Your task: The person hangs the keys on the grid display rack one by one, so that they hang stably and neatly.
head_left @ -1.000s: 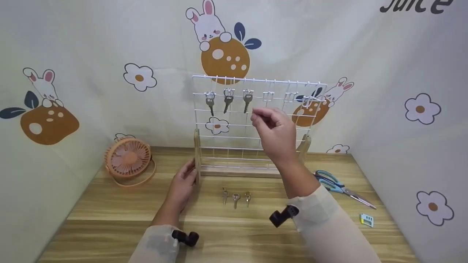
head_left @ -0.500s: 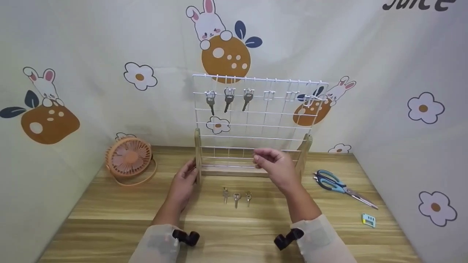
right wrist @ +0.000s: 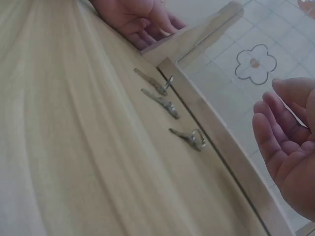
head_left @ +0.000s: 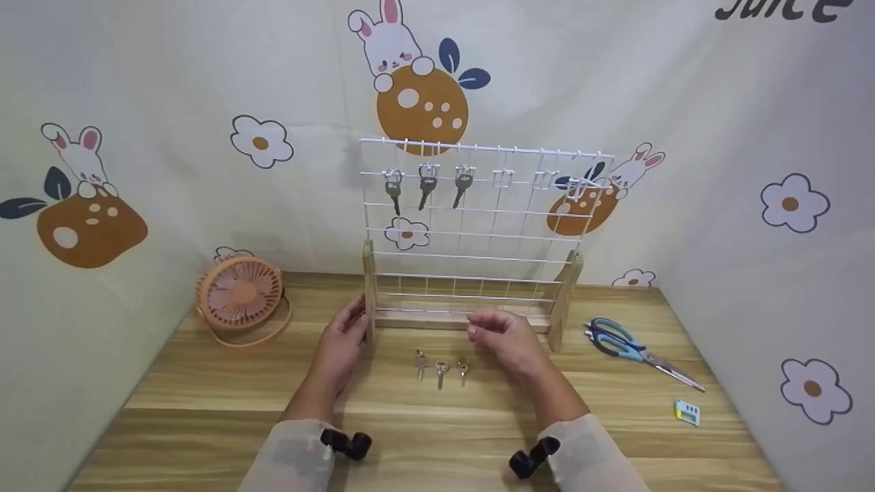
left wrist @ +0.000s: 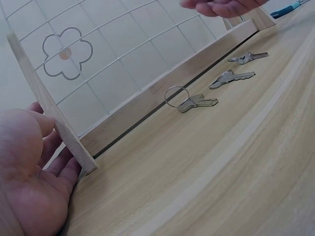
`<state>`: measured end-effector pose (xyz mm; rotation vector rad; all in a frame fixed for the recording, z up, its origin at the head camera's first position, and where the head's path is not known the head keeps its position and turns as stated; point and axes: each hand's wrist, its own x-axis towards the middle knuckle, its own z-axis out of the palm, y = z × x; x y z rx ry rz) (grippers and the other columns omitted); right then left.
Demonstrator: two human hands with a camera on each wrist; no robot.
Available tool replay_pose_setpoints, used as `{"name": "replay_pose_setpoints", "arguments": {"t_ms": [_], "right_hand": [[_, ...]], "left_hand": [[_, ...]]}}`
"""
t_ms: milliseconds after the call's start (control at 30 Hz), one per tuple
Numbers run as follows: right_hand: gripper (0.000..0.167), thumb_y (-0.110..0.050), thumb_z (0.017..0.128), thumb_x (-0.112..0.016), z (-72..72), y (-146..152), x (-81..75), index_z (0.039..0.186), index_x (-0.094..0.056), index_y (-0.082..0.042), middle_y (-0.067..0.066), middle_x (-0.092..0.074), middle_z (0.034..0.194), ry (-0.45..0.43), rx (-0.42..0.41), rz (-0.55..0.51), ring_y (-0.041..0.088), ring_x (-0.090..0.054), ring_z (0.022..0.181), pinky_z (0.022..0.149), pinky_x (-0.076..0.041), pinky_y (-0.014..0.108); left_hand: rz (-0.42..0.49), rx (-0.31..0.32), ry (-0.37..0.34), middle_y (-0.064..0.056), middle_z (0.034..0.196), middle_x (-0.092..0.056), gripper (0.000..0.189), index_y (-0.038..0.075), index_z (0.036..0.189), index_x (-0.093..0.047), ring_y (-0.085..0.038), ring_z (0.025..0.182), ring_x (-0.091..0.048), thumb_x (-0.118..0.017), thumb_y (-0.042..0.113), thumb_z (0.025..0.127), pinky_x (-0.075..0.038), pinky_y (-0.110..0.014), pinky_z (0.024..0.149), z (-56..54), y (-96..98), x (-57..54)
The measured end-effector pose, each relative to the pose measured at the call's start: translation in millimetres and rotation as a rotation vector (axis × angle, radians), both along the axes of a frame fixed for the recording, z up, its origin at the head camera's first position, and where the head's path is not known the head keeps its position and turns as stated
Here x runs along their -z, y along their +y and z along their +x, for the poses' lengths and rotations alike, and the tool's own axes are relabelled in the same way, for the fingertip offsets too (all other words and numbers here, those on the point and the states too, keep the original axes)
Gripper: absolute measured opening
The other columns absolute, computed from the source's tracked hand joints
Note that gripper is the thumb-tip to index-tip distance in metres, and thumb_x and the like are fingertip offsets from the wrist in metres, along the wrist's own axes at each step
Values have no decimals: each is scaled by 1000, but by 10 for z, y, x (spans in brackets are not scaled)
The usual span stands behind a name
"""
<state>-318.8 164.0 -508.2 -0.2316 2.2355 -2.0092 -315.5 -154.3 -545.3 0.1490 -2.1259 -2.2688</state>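
A white wire grid rack [head_left: 478, 256] on a wooden stand carries three keys along its upper left, such as the middle key [head_left: 428, 184]. My left hand [head_left: 342, 338] holds the stand's left wooden upright [left wrist: 54, 113], thumb on one side and fingers behind it. Three more keys lie in a row on the table before the rack: a left key with a ring [left wrist: 197, 102], a middle key [left wrist: 231, 78] and a right key [right wrist: 191, 140]. Just behind and right of this row hovers my right hand [head_left: 509, 342], its fingers loosely bent with nothing between them.
Several white hooks [head_left: 543, 181] without keys sit on the grid's upper right. An orange fan [head_left: 240, 294] stands left of the rack. Blue-handled scissors [head_left: 639, 352] and a small light-blue gadget [head_left: 687, 413] lie at the right. Printed cloth walls enclose the table [head_left: 424, 437].
My right hand has come down from in front of the hanging keys to just above the table near the loose keys. My left hand stays on the upright.
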Motion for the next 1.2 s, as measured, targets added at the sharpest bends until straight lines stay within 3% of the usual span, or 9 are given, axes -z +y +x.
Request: {"name": "replay_pose_setpoints", "arguments": {"t_ms": [67, 167, 300, 567, 767, 1033, 1200], "right_hand": [[38, -6, 95, -80, -4, 7, 59, 128, -70, 9, 4, -78, 106, -19, -22, 5, 13, -74, 91, 86, -64, 33], [39, -4, 93, -80, -6, 14, 149, 128, -70, 8, 14, -79, 116, -47, -63, 23, 14, -74, 96, 84, -64, 31], [38, -3, 92, -80, 0, 25, 238, 128, -70, 8, 23, -76, 124, -32, -120, 108, 15, -74, 100, 84, -63, 25], [36, 0, 88, -81, 18, 28, 266, 124, -75, 2, 19, -77, 121, 61, -227, 319, 10, -65, 92, 79, -54, 17], [27, -3, 88, -82, 18, 42, 274, 115, -80, -3, 13, -80, 105, 129, -251, 413, 9, -65, 87, 76, -53, 17], [14, -15, 93, -83, 14, 83, 302, 107, -83, -11, 3, -82, 103, 136, -184, 424, 8, -70, 93, 87, -56, 24], [26, -13, 94, -83, -17, 71, 261, 115, -80, 0, 10, -83, 106, 20, -111, 216, 12, -75, 90, 84, -63, 29]], "left_hand": [[-1, 1, 4, -8, 170, -43, 53, 18, 165, -42, -28, 156, -42, -53, 18, 114, -40, -49, 126, -1, 0, -1], [-1, 1, 10, -7, 169, -44, 52, 18, 165, -42, -27, 156, -43, -53, 17, 114, -41, -48, 126, -4, -2, 1], [-3, 10, 6, -5, 169, -45, 51, 21, 164, -43, -26, 156, -43, -53, 18, 114, -40, -48, 127, -3, -10, 2], [-9, 15, 2, -3, 166, -47, 49, 25, 162, -46, -25, 153, -45, -55, 22, 114, -42, -49, 126, 1, -22, -1], [-28, 23, 5, -6, 168, -44, 50, 23, 164, -43, -29, 155, -43, -51, 20, 115, -40, -51, 125, 20, -17, -5], [-23, 22, 3, -5, 167, -45, 49, 23, 164, -44, -27, 155, -43, -50, 19, 115, -40, -50, 127, 11, -12, -11], [-22, 17, 7, -4, 168, -45, 49, 23, 164, -44, -26, 155, -43, -51, 19, 115, -40, -50, 127, 4, -13, -11]]}}
